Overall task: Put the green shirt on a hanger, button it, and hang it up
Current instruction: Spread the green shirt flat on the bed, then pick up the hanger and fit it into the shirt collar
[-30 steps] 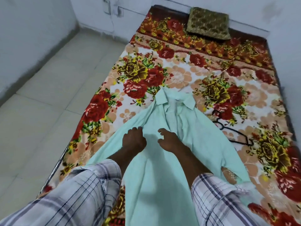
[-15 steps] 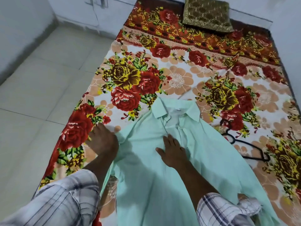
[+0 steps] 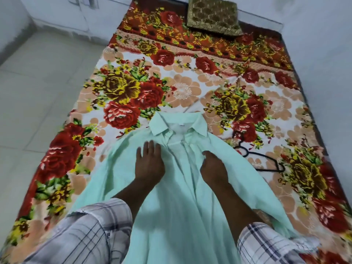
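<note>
The pale green shirt (image 3: 171,197) lies front up on the floral bedspread (image 3: 181,88), collar at the far end, its front placket unfastened near the neck. My left hand (image 3: 149,164) rests flat on the shirt's chest, left of the placket, fingers straight. My right hand (image 3: 213,168) rests on the cloth right of the placket, its fingertips hidden behind the back of the hand. A black hanger (image 3: 270,170) lies on the bedspread to the right, partly tucked under the shirt's edge.
A brown-gold cushion (image 3: 214,16) sits at the head of the bed. Pale tiled floor (image 3: 38,92) runs along the bed's left side. White walls close off the far end and the right side.
My left hand moved from the shirt's left edge onto its chest. My right hand slid right of the placket. The view has shifted closer over the shirt.
</note>
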